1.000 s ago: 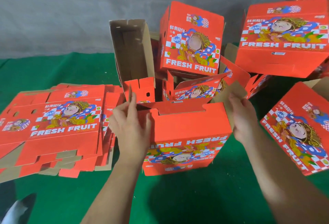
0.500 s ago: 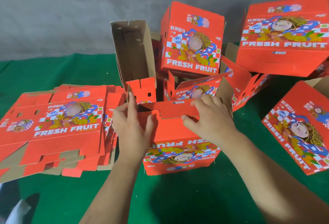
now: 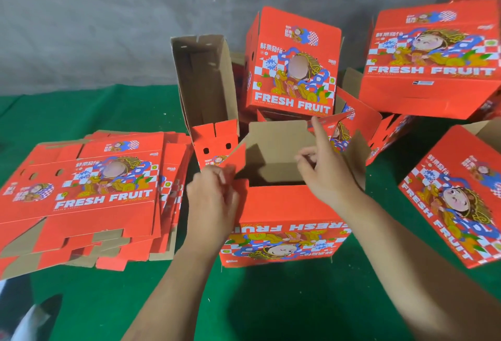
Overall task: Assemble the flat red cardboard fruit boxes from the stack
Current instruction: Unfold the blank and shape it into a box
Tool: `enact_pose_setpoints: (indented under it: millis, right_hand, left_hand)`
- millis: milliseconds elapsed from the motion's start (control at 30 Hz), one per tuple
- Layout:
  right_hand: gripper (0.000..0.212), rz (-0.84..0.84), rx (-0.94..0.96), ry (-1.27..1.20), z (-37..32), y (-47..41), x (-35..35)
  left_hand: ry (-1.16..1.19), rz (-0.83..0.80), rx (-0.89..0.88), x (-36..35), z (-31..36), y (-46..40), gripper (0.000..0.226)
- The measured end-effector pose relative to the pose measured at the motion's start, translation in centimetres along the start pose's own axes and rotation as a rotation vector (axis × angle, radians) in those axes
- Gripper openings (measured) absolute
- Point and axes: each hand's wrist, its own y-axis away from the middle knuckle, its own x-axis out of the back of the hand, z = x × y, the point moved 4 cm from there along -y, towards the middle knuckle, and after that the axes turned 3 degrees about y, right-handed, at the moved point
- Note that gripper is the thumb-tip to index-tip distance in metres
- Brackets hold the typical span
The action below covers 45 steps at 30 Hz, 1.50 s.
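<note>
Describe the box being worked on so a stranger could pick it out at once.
Start at the green mat; flat boxes are stacked at its left. Just right of that stack stands the box, between both hands. Unlike its neighbours, its top flaps stand open and its FRESH FRUIT lettering reads upside down.

In front of you, at the centre of the frame, the box (image 3: 284,221) is red outside, with white "FRESH FRUIT" lettering upside down and a blue, yellow and white checkered cartoon print; its raised flaps show plain brown cardboard inside. At the left of the frame your flat stack (image 3: 81,194) carries the same red, the same white lettering and checkered print, with brown edges showing underneath. The cloth (image 3: 89,308) beneath you is deep green. Across the top of the frame the wall (image 3: 108,15) is mottled grey.
</note>
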Motion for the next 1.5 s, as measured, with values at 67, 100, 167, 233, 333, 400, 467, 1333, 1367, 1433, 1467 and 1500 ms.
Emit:
enact_pose_setpoints:
  millis: [67,100,167,233,333,400,467,1333,1367,1433,1467,1500]
  right_hand:
    - [0.094,-0.071,0.102,0.21,0.3,1.0,-0.8]
    - [0.091,-0.116,0.135,0.32,0.2,1.1,-0.9]
    - [0.071,-0.109,0.21,0.405,-0.7,1.5,-0.3]
    - [0.052,0.112,0.308,0.372,-1.8,2.7,1.2]
    - [0.056,0.582,0.147,0.348,-1.0,5.4,4.4]
    - [0.061,0.451,-0.024,0.28,0.8,6.5,4.3]
    - [0.041,0.141,-0.054,0.2,2.1,7.3,2.6]
    - [0.086,-0.321,-0.39,0.309,4.1,4.3,-0.1]
    - [0.085,-0.309,-0.391,0.391,3.8,4.2,-0.2]
    - [0.084,-0.299,-0.355,0.421,3.4,4.7,-0.3]
    - [0.084,-0.308,-0.35,0.358,3.7,4.9,-0.2]
    - [0.085,-0.326,-0.374,0.248,3.9,5.1,0.1]
  left_hand:
    - [-0.017,-0.15,-0.023,-0.4,-0.1,-0.2,0.027]
    - [-0.096,-0.256,-0.055,-0.7,-0.3,-0.2,0.022]
    - [-0.288,-0.536,-0.052,-1.8,-1.2,0.2,0.055]
    - [-0.409,-0.619,0.012,-2.0,-1.9,0.5,0.075]
    - [-0.484,-0.584,0.083,-2.0,-2.4,0.0,0.068]
    - [-0.469,-0.61,0.166,-2.0,-2.8,-0.3,0.066]
    - [-0.411,-0.624,0.222,-2.3,-2.9,-0.5,0.065]
    - [-0.224,-0.429,0.51,-2.5,-3.7,0.1,0.105]
    - [-0.214,-0.427,0.533,-2.6,-4.0,0.1,0.108]
    - [0.011,-0.403,0.602,-2.8,-4.3,0.5,0.103]
    - [0.172,-0.365,0.672,-2.7,-4.4,0.8,0.094]
    - [0.326,-0.322,0.772,-2.6,-4.5,1.2,0.081]
